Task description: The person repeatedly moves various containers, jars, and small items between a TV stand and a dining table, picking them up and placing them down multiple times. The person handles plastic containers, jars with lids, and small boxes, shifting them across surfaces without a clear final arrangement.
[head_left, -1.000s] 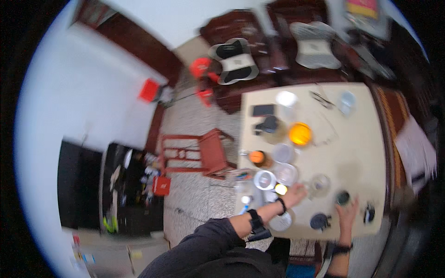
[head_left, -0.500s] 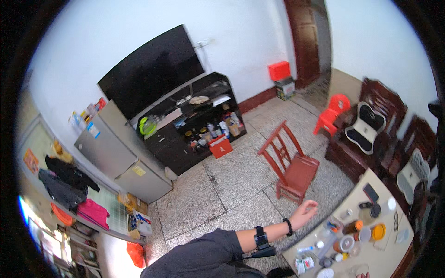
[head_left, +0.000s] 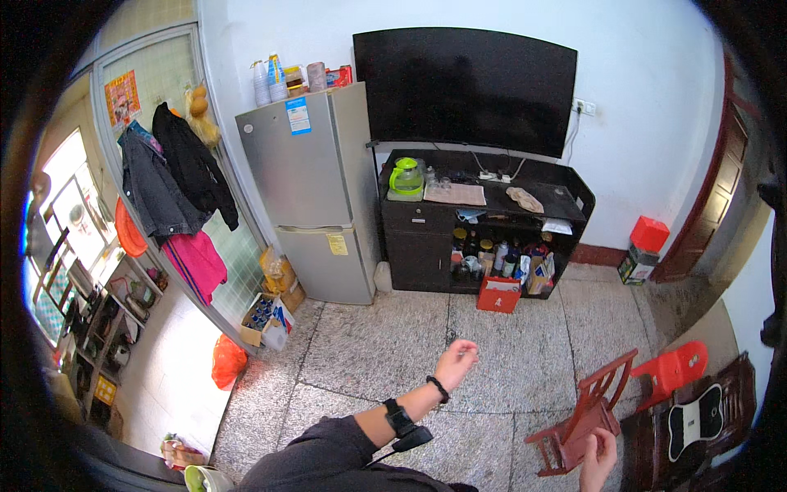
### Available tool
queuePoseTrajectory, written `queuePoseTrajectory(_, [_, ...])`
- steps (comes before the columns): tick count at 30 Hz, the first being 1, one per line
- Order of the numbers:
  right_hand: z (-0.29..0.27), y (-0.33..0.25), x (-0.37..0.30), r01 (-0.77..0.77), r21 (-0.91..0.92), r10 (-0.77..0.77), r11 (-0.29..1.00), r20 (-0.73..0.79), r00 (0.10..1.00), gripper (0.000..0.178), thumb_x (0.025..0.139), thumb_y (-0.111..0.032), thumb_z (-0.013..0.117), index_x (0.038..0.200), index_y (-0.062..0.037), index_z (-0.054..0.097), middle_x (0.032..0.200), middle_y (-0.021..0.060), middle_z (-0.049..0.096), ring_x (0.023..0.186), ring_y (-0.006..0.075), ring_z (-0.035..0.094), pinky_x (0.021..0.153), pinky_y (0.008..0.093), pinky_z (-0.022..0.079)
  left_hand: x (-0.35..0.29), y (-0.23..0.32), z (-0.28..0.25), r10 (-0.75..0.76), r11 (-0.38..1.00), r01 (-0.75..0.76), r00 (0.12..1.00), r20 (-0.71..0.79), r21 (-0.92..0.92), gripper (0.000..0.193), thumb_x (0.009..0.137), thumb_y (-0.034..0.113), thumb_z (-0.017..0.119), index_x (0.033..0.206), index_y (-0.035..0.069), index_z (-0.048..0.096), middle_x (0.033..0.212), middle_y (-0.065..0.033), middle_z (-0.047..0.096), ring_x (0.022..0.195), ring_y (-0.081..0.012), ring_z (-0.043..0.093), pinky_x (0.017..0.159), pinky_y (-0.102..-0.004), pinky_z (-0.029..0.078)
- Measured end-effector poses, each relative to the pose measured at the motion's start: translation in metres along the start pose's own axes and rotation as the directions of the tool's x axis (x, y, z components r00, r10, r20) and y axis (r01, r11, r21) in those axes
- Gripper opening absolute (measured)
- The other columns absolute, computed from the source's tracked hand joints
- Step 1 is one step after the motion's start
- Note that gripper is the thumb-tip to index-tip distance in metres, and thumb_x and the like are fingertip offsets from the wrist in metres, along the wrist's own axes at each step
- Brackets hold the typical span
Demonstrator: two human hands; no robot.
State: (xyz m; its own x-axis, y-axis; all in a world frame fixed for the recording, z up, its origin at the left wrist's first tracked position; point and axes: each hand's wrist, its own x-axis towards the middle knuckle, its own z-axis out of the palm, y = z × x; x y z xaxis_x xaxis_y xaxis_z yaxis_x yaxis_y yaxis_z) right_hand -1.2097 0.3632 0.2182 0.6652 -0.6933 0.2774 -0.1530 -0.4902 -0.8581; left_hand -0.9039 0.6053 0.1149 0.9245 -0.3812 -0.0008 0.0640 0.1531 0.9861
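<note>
My left hand (head_left: 457, 365), with a dark beaded bracelet (head_left: 439, 389) and a black watch (head_left: 400, 419) on its arm, reaches out over the speckled stone floor (head_left: 361, 344). Its fingers are loosely bent and apart, and no held thing shows. At the lower right my right hand (head_left: 600, 459) is raised in front of the red wooden chair (head_left: 582, 426), covering part of it. Its fingers curl with a gap at the thumb, and nothing can be seen in them. Whether it touches the chair cannot be told.
Ahead stand a grey fridge (head_left: 307, 164) and a black cabinet (head_left: 418, 254) under a large television (head_left: 467, 86). A red box (head_left: 498, 295) leans at the cabinet's front. Left are hanging jackets (head_left: 160, 180), a bottle carton (head_left: 266, 320) and a red bag (head_left: 228, 362). A red plastic chair (head_left: 674, 373) stands right.
The view has swung left, so the table of jars has left the picture and the kitchen side shows more. My right hand has risen into view; my left hand's fingers are more bent.
</note>
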Motion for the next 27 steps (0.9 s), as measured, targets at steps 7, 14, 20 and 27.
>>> queuePoseTrajectory(7, [0.13, -0.003, 0.167, 0.036, 0.115, -0.061, 0.993, 0.228, 0.972, 0.012, 0.084, -0.005, 0.061, 0.094, 0.0013, 0.061, 0.083, 0.0054, 0.059, 0.075, 0.0122, 0.055, 0.068, 0.0256, 0.045, 0.093, 0.035, -0.084, 0.083, 0.995, -0.094, 0.969, -0.231, -0.035, 0.019, 0.094, 0.019, 0.055, 0.109, 0.007, 0.053, 0.1, -0.0036, 0.058, 0.089, -0.0155, 0.062, 0.074, -0.0276, 0.05])
queuePoseTrajectory(14, [0.256, -0.003, 0.349, 0.058, 0.215, -0.155, 0.975, 0.469, 0.87, 0.016, 0.083, -0.01, 0.065, 0.095, 0.0005, 0.062, 0.078, 0.0068, 0.063, 0.069, 0.0134, 0.059, 0.063, 0.0271, 0.048, 0.204, 0.098, -0.127, 0.053, 0.998, -0.062, 0.842, -0.537, 0.0, 0.018, 0.093, 0.015, 0.055, 0.109, 0.007, 0.053, 0.101, -0.0035, 0.059, 0.089, -0.0161, 0.062, 0.072, -0.0274, 0.051])
queuePoseTrajectory(20, [0.359, -0.03, 0.464, 0.157, 0.194, -0.242, 0.968, 0.583, 0.775, 0.018, 0.082, -0.013, 0.066, 0.094, 0.0002, 0.063, 0.076, 0.0088, 0.064, 0.068, 0.0146, 0.06, 0.063, 0.0289, 0.049, 0.272, 0.104, -0.152, 0.076, 0.995, -0.096, 0.774, -0.629, 0.003, 0.017, 0.093, 0.015, 0.056, 0.109, 0.008, 0.053, 0.101, -0.0027, 0.059, 0.087, -0.0157, 0.062, 0.068, -0.0265, 0.051])
queuePoseTrajectory(27, [0.5, -0.057, 0.544, 0.112, 0.313, -0.31, 0.943, 0.709, 0.633, 0.019, 0.083, -0.013, 0.067, 0.094, 0.0018, 0.062, 0.077, 0.0087, 0.064, 0.069, 0.0146, 0.06, 0.063, 0.0287, 0.048, 0.384, 0.102, -0.219, 0.071, 0.995, -0.098, 0.7, -0.71, 0.004, 0.019, 0.09, 0.007, 0.055, 0.108, 0.007, 0.053, 0.095, -0.0031, 0.059, 0.082, -0.0117, 0.06, 0.064, -0.024, 0.049])
